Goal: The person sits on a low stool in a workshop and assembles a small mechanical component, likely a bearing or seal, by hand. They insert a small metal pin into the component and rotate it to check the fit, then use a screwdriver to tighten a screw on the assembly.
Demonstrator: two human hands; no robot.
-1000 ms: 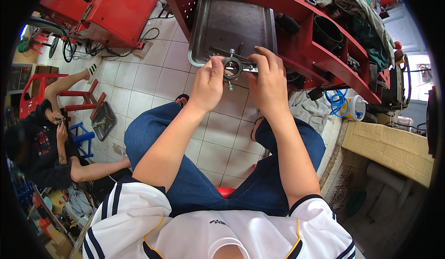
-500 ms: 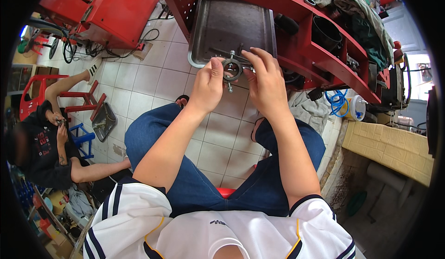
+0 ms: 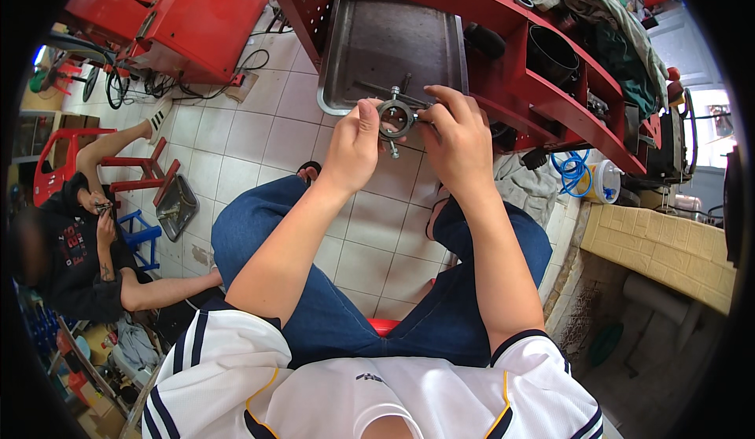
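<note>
Head view: left hand (image 3: 351, 144) and right hand (image 3: 456, 136) both grip metal ring with bolts (image 3: 395, 118), held above near edge of grey tray (image 3: 377, 42). Red bench (image 3: 503, 22) far.

A: Where does the single head view look from?
B: From the seated person's head, steeply down and forward over blue-jeaned knees toward the grey metal tray (image 3: 393, 42), close, edges bent by fisheye.

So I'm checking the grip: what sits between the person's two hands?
In the head view a round metal ring part with protruding bolts sits between the left hand and right hand, both holding it.
</note>
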